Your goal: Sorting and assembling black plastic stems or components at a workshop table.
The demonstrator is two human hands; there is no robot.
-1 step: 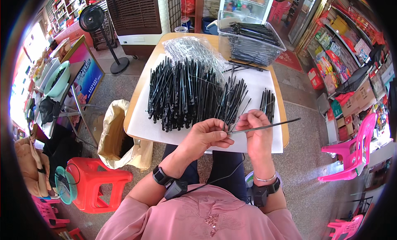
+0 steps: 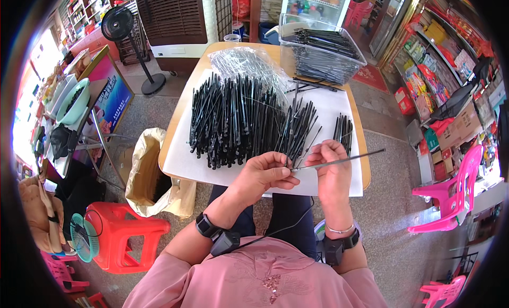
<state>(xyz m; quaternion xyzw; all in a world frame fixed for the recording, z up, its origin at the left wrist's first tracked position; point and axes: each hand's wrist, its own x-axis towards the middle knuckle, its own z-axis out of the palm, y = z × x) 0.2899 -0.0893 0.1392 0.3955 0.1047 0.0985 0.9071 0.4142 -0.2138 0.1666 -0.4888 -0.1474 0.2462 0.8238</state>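
My left hand pinches one end of a thin black rod between thumb and fingers. The rod slants up to the right, crossing in front of my right hand. That hand is closed, fingers curled and fingertips together; what they grip is hidden. Just beyond my hands, a big heap of similar black rods lies on a white sheet. A looser bunch is spread beside the heap, and a small separate bundle lies right of it.
Clear plastic wrap lies behind the heap on the wooden table. A clear bin of rods stands at the back right. On the floor are an open sack, a red stool and a pink chair.
The rod's free end has risen slightly, and the fingers of my right hand have shifted a little to the right. My left hand keeps its pinch.
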